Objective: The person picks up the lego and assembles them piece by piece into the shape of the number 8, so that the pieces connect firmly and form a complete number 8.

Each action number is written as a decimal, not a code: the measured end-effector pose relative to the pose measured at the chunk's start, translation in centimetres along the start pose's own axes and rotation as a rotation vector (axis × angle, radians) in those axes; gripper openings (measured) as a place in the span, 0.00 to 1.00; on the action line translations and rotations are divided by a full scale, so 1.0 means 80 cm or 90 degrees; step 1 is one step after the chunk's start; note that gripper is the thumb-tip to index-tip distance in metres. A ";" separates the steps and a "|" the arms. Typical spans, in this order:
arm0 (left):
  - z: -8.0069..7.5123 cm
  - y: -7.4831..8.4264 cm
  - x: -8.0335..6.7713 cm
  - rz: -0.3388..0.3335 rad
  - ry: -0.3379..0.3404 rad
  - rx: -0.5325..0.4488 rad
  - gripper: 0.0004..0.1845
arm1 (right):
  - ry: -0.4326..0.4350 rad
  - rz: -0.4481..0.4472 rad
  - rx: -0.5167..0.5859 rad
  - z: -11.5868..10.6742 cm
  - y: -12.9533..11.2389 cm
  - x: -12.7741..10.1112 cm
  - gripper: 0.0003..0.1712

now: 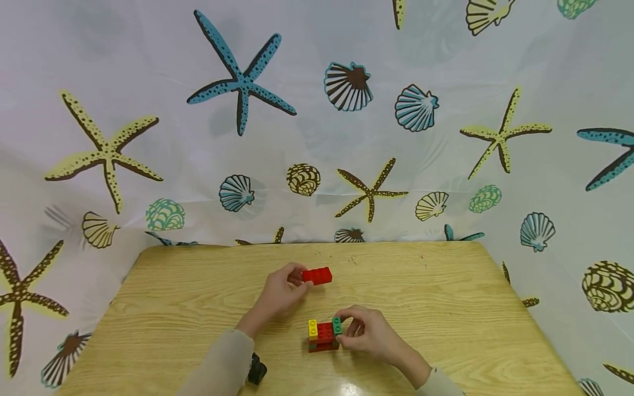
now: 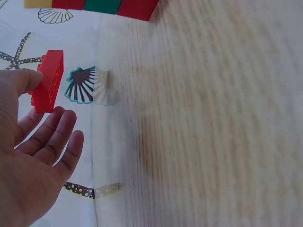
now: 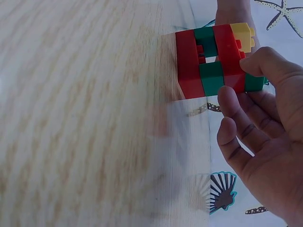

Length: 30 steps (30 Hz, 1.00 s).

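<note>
My left hand (image 1: 281, 290) pinches a red toy building brick (image 1: 317, 275) between thumb and fingers, beyond the stack. The left wrist view shows that brick (image 2: 49, 81) on edge, its studs toward the palm. Nearer to me stands a stack of bricks: a red base, two green bricks with a gap between, and a red brick (image 1: 324, 332) across them. On its top sit a yellow brick (image 1: 312, 329) at the left end and a green brick (image 1: 337, 325) at the right end. My right hand (image 1: 369, 331) grips the stack's right end, thumb and fingers at the upper green brick.
The wood-grain table (image 1: 446, 297) reaches back to a white cloth (image 1: 307, 137) printed with starfish and shells, which hangs behind and at both sides. A small black object (image 1: 256, 369) shows beside the left sleeve (image 1: 223, 360).
</note>
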State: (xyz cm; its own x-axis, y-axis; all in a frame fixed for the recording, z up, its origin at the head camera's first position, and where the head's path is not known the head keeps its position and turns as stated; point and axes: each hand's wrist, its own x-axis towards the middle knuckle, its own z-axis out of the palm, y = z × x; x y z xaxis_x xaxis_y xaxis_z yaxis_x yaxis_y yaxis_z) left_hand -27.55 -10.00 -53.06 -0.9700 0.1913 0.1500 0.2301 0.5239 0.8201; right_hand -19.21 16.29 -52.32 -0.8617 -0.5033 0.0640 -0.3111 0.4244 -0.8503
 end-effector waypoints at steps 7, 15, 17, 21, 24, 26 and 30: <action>-0.007 0.010 -0.018 0.031 0.002 -0.028 0.17 | 0.002 -0.002 -0.001 0.000 0.000 0.000 0.21; -0.013 0.020 -0.037 0.025 -0.015 -0.034 0.18 | -0.002 -0.010 0.001 0.000 0.002 0.000 0.21; -0.014 0.023 -0.042 0.035 -0.024 -0.040 0.18 | -0.002 -0.012 0.000 0.000 0.003 0.000 0.21; -0.016 0.027 -0.052 0.061 -0.043 -0.053 0.18 | 0.001 -0.012 -0.001 0.000 0.002 0.000 0.19; -0.017 0.030 -0.057 0.074 -0.054 -0.058 0.18 | 0.001 -0.012 0.000 0.001 0.001 0.000 0.19; -0.016 0.031 -0.060 0.080 -0.059 -0.061 0.19 | 0.001 -0.011 0.001 0.001 0.001 0.000 0.19; -0.015 0.031 -0.065 0.089 -0.066 -0.068 0.18 | -0.001 -0.010 0.002 0.001 0.001 0.000 0.20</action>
State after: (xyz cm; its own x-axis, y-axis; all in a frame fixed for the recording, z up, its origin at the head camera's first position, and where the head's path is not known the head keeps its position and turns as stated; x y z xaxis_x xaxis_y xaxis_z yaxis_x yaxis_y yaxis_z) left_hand -22.06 -10.69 -51.14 -0.9144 0.3441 0.2133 0.3472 0.3959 0.8501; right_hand -19.23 16.25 -52.40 -0.8560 -0.5111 0.0773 -0.3238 0.4137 -0.8509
